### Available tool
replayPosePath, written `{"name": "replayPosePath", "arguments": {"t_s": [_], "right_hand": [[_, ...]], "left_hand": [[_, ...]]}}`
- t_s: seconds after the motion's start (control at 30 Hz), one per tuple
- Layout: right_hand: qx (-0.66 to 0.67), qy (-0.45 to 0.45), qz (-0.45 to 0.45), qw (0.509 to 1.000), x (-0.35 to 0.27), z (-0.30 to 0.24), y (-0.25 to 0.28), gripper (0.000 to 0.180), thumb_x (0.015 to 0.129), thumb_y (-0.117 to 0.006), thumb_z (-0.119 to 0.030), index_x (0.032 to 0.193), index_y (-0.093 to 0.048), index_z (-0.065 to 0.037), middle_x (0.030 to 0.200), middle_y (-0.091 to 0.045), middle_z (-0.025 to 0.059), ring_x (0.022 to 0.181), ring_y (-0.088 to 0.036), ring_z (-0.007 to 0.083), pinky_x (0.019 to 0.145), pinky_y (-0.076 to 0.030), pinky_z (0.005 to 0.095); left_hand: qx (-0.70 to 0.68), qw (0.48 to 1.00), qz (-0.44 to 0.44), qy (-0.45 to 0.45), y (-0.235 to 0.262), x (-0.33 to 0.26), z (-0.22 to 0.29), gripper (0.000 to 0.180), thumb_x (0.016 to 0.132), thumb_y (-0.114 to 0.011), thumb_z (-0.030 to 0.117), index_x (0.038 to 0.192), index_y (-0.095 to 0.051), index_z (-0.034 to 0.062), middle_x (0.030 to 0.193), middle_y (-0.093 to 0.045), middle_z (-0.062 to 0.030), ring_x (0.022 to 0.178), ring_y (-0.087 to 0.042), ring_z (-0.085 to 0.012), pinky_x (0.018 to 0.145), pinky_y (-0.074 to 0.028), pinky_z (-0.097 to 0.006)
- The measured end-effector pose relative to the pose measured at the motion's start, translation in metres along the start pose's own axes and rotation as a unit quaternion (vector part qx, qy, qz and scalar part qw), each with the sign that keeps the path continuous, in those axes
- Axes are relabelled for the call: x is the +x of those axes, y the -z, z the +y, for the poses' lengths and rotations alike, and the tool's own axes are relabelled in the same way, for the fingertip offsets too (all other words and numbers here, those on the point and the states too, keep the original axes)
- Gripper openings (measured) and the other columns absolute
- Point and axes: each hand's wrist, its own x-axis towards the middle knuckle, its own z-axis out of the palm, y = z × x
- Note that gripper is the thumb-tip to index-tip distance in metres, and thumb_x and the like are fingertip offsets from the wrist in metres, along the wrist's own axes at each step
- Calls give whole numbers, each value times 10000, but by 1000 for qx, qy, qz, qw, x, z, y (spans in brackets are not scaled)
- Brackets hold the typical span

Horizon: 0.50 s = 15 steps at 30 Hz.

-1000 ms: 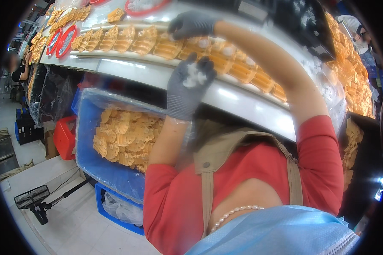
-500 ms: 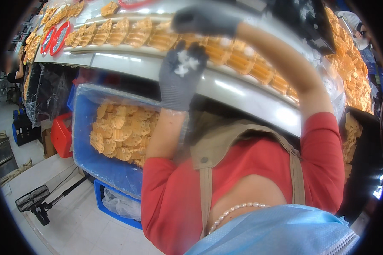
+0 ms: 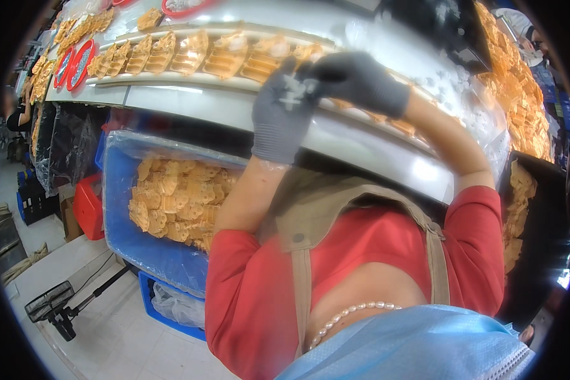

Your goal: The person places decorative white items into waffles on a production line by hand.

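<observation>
My left hand (image 3: 284, 114), in a grey glove, is turned palm up with its fingers curled, cradling several small white plastic pieces (image 3: 291, 98). From the right, my right hand (image 3: 361, 83), also gloved, reaches over to that palm. Its fingers are closed together at the white pieces, and whether one is pinched between them is hidden. Behind both hands runs a curved row of orange moulded plastic parts (image 3: 189, 52) on a pale rail (image 3: 158, 79). White bits sit on some of the parts near my hands.
A blue bin (image 3: 121, 209) lined with clear film holds many orange parts below the bench. Red oval trays (image 3: 81, 65) stand far left. Loose white pieces (image 3: 446, 85) and a black box (image 3: 456, 31) lie right, beside an orange heap (image 3: 519, 101). A fan (image 3: 54, 307) stands lower left.
My right hand has come down from above the row of orange parts to my left palm. My left hand has shifted slightly right, still bearing the white pieces.
</observation>
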Motion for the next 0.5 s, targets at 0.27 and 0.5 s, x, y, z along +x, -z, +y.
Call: {"name": "replayPosePath", "arguments": {"t_s": [0.27, 0.5], "right_hand": [[-96, -54, 120, 987, -24, 76, 90, 182, 864, -619, -191, 988, -673, -69, 850, -675, 80, 733, -622, 160, 697, -506, 306], [-333, 60, 172, 925, 6, 182, 114, 201, 870, -593, -197, 1017, -660, -77, 868, -665, 115, 738, -643, 246, 661, -504, 333]], "left_hand": [[258, 963, 67, -42, -8, 12, -56, 459, 761, -713, 2, 1185, -537, -18, 1003, -601, -95, 903, -583, -144, 827, -502, -266], [18, 997, 51, 61, -6, 16, -58, 370, 878, -562, 225, 1162, -523, -9, 1102, -558, -219, 1087, -531, -360, 940, -457, -490]]}}
